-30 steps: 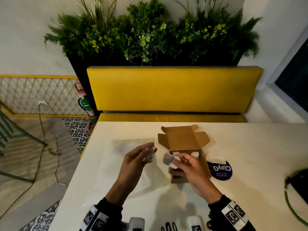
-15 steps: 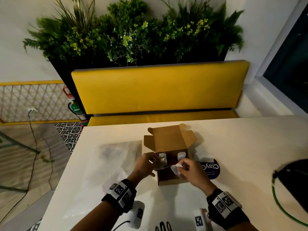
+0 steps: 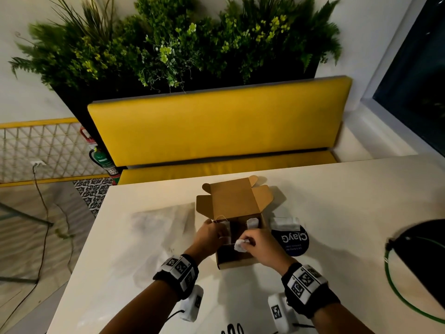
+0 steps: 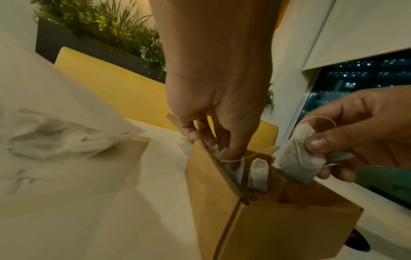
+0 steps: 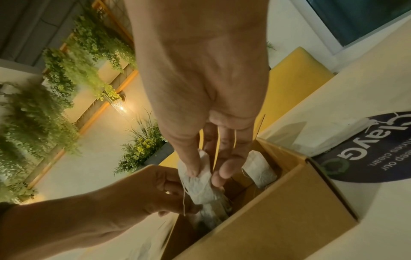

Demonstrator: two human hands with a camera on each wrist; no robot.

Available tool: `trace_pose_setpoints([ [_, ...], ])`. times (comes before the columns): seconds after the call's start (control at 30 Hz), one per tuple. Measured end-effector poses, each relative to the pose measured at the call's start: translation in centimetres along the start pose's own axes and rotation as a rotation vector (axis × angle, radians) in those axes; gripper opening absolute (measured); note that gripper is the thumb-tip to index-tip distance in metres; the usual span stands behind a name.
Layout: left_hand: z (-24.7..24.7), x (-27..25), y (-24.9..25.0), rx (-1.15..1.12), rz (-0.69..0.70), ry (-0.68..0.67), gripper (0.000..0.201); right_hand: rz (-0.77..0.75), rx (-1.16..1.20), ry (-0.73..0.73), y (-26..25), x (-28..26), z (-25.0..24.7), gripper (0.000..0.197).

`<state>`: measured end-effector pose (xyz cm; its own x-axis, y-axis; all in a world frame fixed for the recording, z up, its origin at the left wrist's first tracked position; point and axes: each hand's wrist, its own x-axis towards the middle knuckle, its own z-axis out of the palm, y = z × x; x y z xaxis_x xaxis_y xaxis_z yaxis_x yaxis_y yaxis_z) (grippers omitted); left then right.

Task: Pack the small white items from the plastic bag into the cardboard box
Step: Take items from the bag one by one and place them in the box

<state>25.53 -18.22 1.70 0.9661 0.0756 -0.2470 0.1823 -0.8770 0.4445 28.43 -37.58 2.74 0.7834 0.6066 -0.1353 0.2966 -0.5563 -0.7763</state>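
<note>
Cardboard box (image 3: 237, 262) | left hand (image 3: 209, 237) presses teabag (image 4: 237, 174) down | right hand (image 3: 263, 247) pinches second teabag (image 4: 295, 161) | we'd best slot it upright, string (image 4: 299, 154) inside

The pale tabletop (image 3: 337, 189) carries an open cardboard box (image 3: 237, 262) near its middle. A crumpled clear plastic bag (image 3: 163, 227) lies flat just left of the box. To the right lies a dark blue round label (image 3: 295, 242), with a white packet (image 3: 284, 224) overlapping its far edge. A black object (image 3: 423, 251) and a green cable (image 3: 395, 285) sit at the right edge.
</note>
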Motion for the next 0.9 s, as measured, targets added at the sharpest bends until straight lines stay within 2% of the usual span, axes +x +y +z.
trace_pose_setpoints([
  [0.33, 0.2, 0.6, 0.5, 0.131, 0.048, -0.002, 0.017, 0.041, -0.038, -0.057, 0.4, 0.8, 0.8, 0.012],
  [0.53, 0.9, 0.8, -0.2, 0.152, 0.104, 0.099, 0.012, 0.055, -0.07, -0.081, 0.5, 1.1, 1.2, 0.012],
  [0.77, 1.4, 1.1, -1.0, 0.21, 0.151, 0.191, 0.017, 0.106, -0.076, -0.142, 0.1, 1.5, 1.4, 0.016],
  [0.83, 1.5, 1.0, -1.1, 0.194, 0.156, 0.215, 0.02, 0.11, -0.088, -0.151, -0.1, 1.6, 1.5, 0.017],
  [0.9, 1.5, 0.9, -1.3, 0.141, 0.143, 0.244, 0.014, 0.119, -0.087, -0.159, -0.4, 1.8, 1.7, 0.019],
])
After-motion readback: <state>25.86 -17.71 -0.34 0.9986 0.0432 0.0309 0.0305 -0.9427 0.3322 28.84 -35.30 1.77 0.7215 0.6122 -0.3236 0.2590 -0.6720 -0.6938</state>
